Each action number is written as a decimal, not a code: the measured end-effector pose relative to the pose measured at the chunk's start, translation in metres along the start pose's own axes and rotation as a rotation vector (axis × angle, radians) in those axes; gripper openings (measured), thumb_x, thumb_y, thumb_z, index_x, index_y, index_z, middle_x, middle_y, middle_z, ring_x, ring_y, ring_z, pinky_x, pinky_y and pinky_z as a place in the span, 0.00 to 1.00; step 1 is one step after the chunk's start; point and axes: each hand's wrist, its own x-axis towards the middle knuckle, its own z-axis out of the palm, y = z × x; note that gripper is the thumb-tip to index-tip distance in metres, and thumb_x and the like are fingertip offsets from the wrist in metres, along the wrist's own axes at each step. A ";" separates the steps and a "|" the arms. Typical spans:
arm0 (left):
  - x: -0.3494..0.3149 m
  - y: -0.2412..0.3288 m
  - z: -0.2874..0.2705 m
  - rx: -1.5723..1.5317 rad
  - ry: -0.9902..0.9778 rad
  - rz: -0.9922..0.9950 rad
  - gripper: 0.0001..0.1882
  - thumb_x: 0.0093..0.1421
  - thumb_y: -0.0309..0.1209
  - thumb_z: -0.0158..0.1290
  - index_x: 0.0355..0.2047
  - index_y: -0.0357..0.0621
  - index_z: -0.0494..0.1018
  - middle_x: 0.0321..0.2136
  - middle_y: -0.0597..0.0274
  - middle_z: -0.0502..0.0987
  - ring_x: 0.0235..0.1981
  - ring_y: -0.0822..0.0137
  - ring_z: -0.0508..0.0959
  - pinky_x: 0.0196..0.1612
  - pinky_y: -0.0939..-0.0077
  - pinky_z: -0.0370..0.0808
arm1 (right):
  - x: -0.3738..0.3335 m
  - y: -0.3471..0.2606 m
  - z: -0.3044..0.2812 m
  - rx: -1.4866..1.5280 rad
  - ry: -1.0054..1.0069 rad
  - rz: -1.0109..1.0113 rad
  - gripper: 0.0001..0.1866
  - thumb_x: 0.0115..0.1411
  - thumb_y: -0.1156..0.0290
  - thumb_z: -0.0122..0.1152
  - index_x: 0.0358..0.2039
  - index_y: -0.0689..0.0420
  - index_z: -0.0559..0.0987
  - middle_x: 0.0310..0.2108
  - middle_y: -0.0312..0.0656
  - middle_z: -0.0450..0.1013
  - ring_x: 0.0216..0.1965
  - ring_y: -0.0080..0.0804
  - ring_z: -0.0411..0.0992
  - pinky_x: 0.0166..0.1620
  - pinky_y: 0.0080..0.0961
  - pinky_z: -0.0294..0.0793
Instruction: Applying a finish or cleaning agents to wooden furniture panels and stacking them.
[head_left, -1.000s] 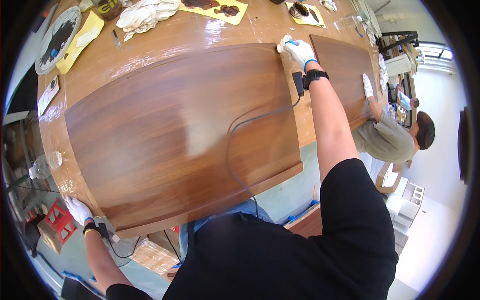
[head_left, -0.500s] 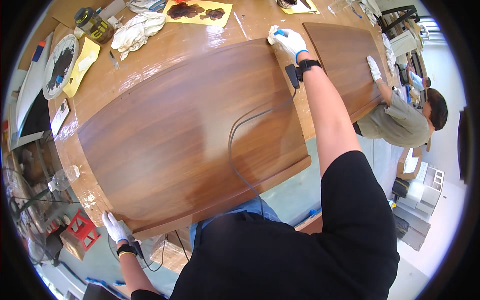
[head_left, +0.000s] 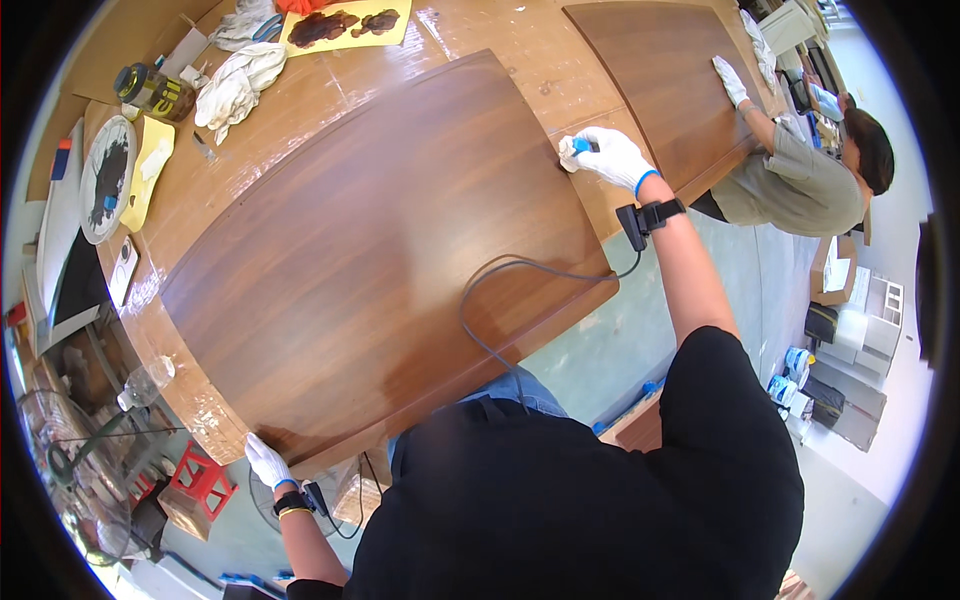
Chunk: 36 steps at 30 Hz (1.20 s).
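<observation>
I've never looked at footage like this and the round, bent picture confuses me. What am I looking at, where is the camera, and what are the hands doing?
The camera sits on a person's head and looks down, so you see their own dark shirt and arms from above. Its wide lens bends straight edges, which is why the table looks curved.

No machine here: just two hands in white gloves. The right hand holds a small pale pad with a blue part against the far edge of a large brown wooden panel. The left hand grips the panel's near corner. Each wrist wears a small black device, with a grey cable lying across the panel.

Farther along the table lie white rags, a can and a stained yellow sheet. At right, another person rests a gloved hand on a second panel.
</observation>
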 end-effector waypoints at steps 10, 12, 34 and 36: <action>0.001 -0.016 0.009 -0.086 0.011 0.121 0.26 0.72 0.47 0.41 0.49 0.31 0.73 0.46 0.38 0.77 0.48 0.43 0.75 0.52 0.59 0.71 | 0.089 -0.046 0.007 0.078 0.347 -0.131 0.24 0.57 0.46 0.61 0.42 0.54 0.81 0.40 0.47 0.79 0.43 0.46 0.76 0.46 0.36 0.73; -0.002 0.002 0.004 -0.140 -0.072 -0.034 0.27 0.72 0.48 0.41 0.47 0.31 0.73 0.45 0.37 0.77 0.48 0.43 0.76 0.51 0.58 0.71 | 0.079 -0.044 0.002 0.045 0.305 -0.103 0.24 0.57 0.46 0.60 0.41 0.54 0.81 0.39 0.48 0.79 0.42 0.46 0.76 0.45 0.37 0.73; -0.005 0.046 -0.024 -0.200 -0.175 -0.217 0.38 0.69 0.57 0.39 0.54 0.27 0.69 0.52 0.31 0.73 0.53 0.40 0.73 0.56 0.58 0.67 | -0.050 0.017 0.027 0.118 0.273 0.086 0.20 0.57 0.50 0.63 0.37 0.56 0.80 0.35 0.49 0.78 0.38 0.45 0.76 0.45 0.34 0.74; -0.005 0.044 -0.024 -0.216 -0.171 -0.195 0.38 0.69 0.57 0.39 0.54 0.27 0.69 0.52 0.31 0.73 0.53 0.41 0.73 0.56 0.59 0.67 | -0.054 0.028 0.031 0.093 0.293 0.070 0.20 0.57 0.51 0.63 0.37 0.56 0.80 0.36 0.50 0.78 0.39 0.47 0.76 0.45 0.35 0.74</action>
